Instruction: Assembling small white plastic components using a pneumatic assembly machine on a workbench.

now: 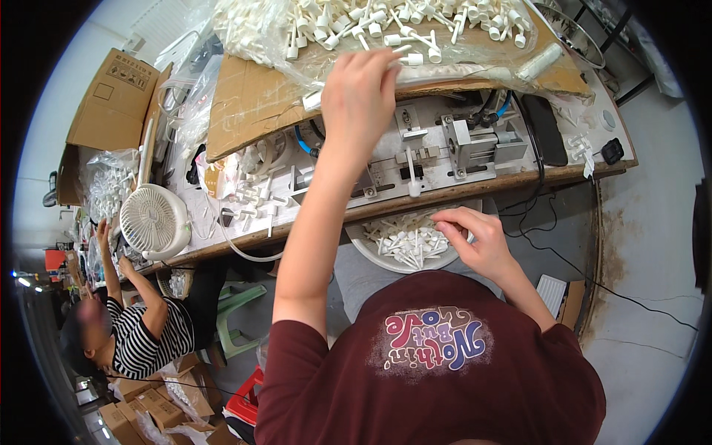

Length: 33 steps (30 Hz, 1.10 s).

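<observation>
My left hand (357, 96) reaches over the machine to the near edge of a heap of white plastic parts (415, 18), short stems with cup-shaped ends. Its fingers are closed, and a white plastic part (403, 50) shows at the fingertips; the hand hides most of the grip. My right hand (478, 239) hovers over the right side of a white bowl (357, 236) on my lap, thumb and forefinger slightly apart with nothing visible between them. Similar white parts (411, 245) fill the bowl. Between my hands, a white part (412, 172) sits upright in the metal fixture (404, 152).
The heap lies on plastic film over a cardboard sheet (245, 96). Right of the fixture are a pneumatic cylinder (486, 144), a black phone (544, 130) and hanging cables. At left stand a white fan (153, 221) and a carton (111, 100); a co-worker (152, 326) sits beyond.
</observation>
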{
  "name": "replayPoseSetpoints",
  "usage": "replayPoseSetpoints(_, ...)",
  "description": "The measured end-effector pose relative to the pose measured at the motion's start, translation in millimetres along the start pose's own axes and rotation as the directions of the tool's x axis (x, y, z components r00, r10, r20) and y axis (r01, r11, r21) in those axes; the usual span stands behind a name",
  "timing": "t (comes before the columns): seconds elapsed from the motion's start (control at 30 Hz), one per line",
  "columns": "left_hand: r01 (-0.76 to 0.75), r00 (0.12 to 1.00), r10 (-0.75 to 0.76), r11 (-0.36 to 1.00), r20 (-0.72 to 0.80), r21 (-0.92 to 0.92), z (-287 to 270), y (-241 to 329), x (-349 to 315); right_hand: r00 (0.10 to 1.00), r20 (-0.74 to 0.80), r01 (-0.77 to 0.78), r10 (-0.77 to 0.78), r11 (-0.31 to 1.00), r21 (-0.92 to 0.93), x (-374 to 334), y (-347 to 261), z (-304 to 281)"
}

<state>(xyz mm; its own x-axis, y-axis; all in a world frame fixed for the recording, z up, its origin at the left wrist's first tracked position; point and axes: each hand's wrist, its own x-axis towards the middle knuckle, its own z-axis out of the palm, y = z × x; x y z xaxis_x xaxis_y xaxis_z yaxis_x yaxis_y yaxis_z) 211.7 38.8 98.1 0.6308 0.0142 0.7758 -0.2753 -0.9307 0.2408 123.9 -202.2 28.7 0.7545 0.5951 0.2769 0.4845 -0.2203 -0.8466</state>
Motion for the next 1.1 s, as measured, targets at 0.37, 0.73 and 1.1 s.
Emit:
replayPoseSetpoints(0.37, 0.076, 0.792, -0.056, 0.997, 0.608, -0.007, 62.4, -42.4, 66.5, 0.994, 0.051, 0.094, -0.093, 0.995, -0.022, -13.0, -4.0, 12.8)
replayPoseSetpoints(0.73, 0.01, 0.899, -0.025, 0.999, 0.437, 0.038, 35.7, -33.6, 41.9, 0.984, 0.114, 0.144, -0.136, 0.988, -0.061, -9.9, 2.5, 13.7)
replayPoseSetpoints(1.1, 0.036, 0.921, -0.048, 0.999, 0.386, 0.039, 36.6, -50.1, 32.3, 0.978, 0.146, 0.161, -0.148, 0.983, -0.087, -11.6, 1.9, 11.6)
